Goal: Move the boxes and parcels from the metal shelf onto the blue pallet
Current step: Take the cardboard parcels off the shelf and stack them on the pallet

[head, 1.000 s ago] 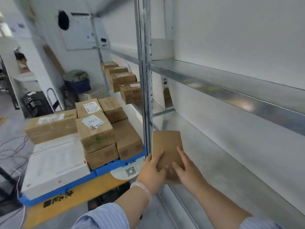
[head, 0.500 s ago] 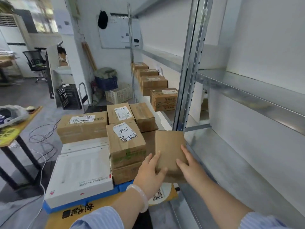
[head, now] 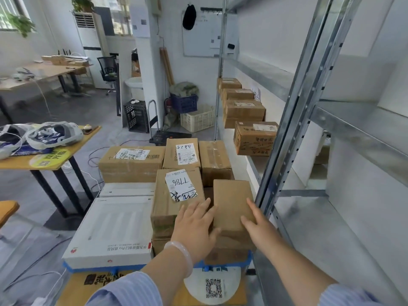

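Note:
I hold a small plain brown parcel (head: 230, 204) between both hands over the right end of the loaded blue pallet (head: 220, 265). My left hand (head: 195, 226) grips its left side and my right hand (head: 257, 224) its right side. Below it lies another brown box; whether the parcel rests on it I cannot tell. Beside it stands a taller box labelled 7786 (head: 176, 195). A white flat carton (head: 112, 228) fills the pallet's left part. Several brown boxes (head: 254, 138) remain in a row on the far bay of the metal shelf (head: 344, 217).
The shelf's upright post (head: 284, 151) stands right beside the parcel. A wooden table (head: 66, 149) with headsets is at left. Crates, a hand truck and cables lie on the floor behind the pallet. A yellow board (head: 92, 283) lies under the pallet's front.
The parcel has come out of the near shelf bay and moved left, past the post, over the pallet's stack. My view has turned left toward the pallet.

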`<action>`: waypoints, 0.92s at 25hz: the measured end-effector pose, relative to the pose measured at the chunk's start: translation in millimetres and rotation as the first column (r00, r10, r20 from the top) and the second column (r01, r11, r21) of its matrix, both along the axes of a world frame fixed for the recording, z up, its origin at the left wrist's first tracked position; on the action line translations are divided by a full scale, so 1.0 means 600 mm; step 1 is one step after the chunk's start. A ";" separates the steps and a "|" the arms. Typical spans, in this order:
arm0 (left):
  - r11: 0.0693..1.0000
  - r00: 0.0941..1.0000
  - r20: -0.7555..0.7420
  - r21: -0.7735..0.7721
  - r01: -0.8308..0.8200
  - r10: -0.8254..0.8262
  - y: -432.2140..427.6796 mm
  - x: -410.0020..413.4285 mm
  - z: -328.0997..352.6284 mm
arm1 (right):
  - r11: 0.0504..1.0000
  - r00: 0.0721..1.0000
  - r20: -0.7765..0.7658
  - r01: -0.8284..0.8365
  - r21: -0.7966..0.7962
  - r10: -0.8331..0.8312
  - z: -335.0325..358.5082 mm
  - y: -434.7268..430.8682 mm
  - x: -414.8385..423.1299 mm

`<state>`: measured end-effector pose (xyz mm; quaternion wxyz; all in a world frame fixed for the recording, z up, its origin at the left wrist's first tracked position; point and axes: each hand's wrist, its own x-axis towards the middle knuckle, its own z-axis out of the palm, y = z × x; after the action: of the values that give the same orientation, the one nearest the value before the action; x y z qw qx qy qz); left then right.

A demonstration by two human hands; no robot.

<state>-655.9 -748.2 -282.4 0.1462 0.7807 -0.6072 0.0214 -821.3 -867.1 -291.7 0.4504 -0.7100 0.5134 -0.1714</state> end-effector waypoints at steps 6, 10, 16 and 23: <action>0.998 0.995 0.086 0.032 -0.046 0.043 -0.006 -0.003 -0.026 | 0.993 0.993 0.015 -0.117 0.008 0.117 -0.003 -0.051 0.034; 0.999 0.992 0.121 0.029 -0.046 0.042 -0.002 -0.003 -0.032 | 0.984 0.985 -0.003 -0.174 -0.032 0.174 -0.007 -0.058 0.048; 0.998 0.993 0.114 0.040 -0.045 0.041 -0.007 0.000 -0.027 | 0.980 0.984 -0.024 -0.178 -0.085 0.177 -0.002 -0.057 0.041; 0.997 0.996 0.061 0.030 0.065 -0.066 -0.016 -0.024 0.000 | 0.939 0.994 -0.099 -0.072 -0.335 0.041 0.004 0.002 -0.055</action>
<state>-670.5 -758.0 -282.2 0.1171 0.7613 -0.6370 0.0324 -854.5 -866.2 -289.5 0.3029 -0.7982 0.4757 -0.2119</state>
